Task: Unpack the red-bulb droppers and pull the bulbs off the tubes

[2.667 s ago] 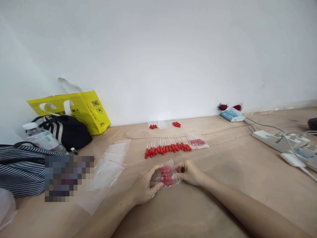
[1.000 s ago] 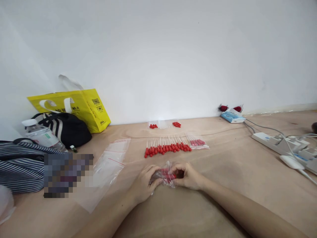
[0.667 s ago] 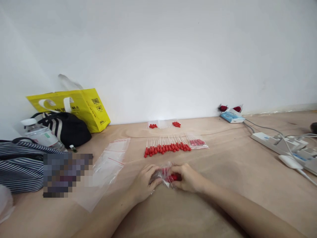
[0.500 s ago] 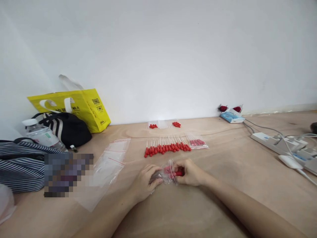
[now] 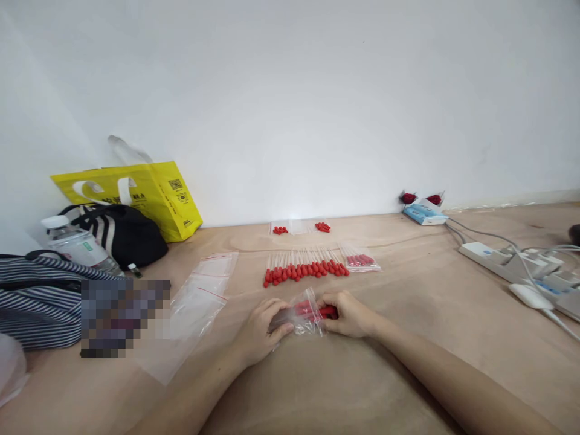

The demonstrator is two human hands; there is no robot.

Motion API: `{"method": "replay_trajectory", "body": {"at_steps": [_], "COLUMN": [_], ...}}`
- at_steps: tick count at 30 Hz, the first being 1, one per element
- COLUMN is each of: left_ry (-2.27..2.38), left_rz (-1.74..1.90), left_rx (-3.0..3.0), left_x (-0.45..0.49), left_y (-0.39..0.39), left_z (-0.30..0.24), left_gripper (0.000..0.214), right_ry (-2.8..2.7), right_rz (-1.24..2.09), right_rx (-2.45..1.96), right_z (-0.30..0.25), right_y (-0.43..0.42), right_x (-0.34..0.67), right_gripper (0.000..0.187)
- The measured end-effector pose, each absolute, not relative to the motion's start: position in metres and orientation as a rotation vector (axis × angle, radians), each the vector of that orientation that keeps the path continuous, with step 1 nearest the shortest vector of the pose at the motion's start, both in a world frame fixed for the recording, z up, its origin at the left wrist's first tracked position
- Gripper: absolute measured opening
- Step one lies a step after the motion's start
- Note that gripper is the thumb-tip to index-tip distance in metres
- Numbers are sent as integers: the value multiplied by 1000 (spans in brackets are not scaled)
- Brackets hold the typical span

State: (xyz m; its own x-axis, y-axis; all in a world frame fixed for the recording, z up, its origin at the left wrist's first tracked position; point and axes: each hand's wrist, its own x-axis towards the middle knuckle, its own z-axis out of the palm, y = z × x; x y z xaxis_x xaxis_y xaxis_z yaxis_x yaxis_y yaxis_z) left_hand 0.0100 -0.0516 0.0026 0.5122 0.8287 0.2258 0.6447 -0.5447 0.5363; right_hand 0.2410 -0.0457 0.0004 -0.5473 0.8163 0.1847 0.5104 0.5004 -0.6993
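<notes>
Between my two hands lies a clear zip bag (image 5: 307, 326) with red ends of sticks showing inside it. My left hand (image 5: 263, 328) is closed on the bag's left side, thumb below and fingers above. At the bag's right end, my right hand (image 5: 348, 312) is closed around a bunch of red-tipped sticks (image 5: 329, 312), whose heads reach partly into the bag. Just beyond the hands, a row of red-tipped sticks (image 5: 308, 269) lies with its heads toward me. A filled zip bag (image 5: 362, 261) of the same sticks rests at the row's right end.
Flat plastic zip bags (image 5: 199, 302) lie left of my hands. Two small filled bags (image 5: 298, 227) lie by the wall. A yellow bag (image 5: 176, 208), a bottle (image 5: 84, 244) and a striped bag (image 5: 40, 308) stand left. A power strip (image 5: 492, 260) with cables is on the right.
The red sticks sit further into the zip bag, with more red showing through the plastic. Both hands have shifted only slightly.
</notes>
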Motion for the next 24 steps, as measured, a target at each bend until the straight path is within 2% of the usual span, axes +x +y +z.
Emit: {"method": "replay_trajectory", "body": {"at_steps": [8, 13, 18, 24], "left_ry": [1218, 1236, 1230, 1221], "left_rz": [636, 621, 631, 637], "left_rx": [2364, 2354, 2348, 2352], "left_x": [8, 8, 9, 9], "left_y": [-52, -53, -54, -53], "left_z": [5, 10, 10, 10], "left_gripper": [24, 23, 24, 24], "right_ry": [-2148, -2066, -1853, -1747], "right_rz": [1051, 1287, 1431, 1412], "right_rx": [-1182, -1155, -1054, -1060], "right_z": [5, 2, -4, -5], "right_y": [-35, -26, -19, -13], "right_x": [273, 296, 309, 317], "right_gripper": [11, 17, 35, 32]}}
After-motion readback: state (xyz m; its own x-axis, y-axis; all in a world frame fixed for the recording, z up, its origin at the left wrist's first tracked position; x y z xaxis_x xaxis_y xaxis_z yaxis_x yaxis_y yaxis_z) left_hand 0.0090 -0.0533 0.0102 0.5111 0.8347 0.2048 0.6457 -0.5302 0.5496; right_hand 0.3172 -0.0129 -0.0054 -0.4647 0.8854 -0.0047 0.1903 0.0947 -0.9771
